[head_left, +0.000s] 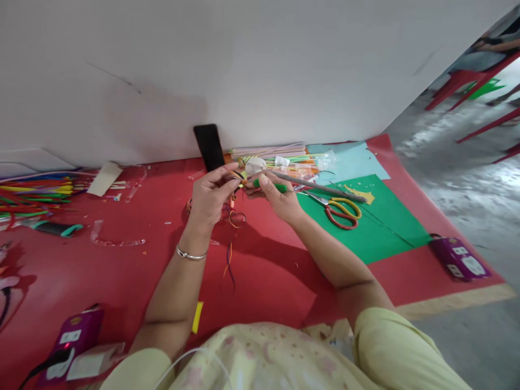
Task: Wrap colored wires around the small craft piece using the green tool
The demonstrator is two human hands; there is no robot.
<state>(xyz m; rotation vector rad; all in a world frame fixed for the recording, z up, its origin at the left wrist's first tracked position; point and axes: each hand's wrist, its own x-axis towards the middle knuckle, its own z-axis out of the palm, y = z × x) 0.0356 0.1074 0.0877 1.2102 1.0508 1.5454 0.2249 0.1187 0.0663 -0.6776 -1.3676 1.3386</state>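
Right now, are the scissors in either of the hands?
No, the scissors lie on the green sheet, beside the right hand, untouched.

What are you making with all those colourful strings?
A person sits at a red table doing craft work. Both hands are raised above it. The left hand pinches a small bundle of coloured threads, whose loose ends dangle down. The right hand holds a green stick against the same bundle. Scissors with red and yellow handles lie on green paper to the right, and a pile of bright pipe cleaners sits at the far left. A dark phone leans against the wall.
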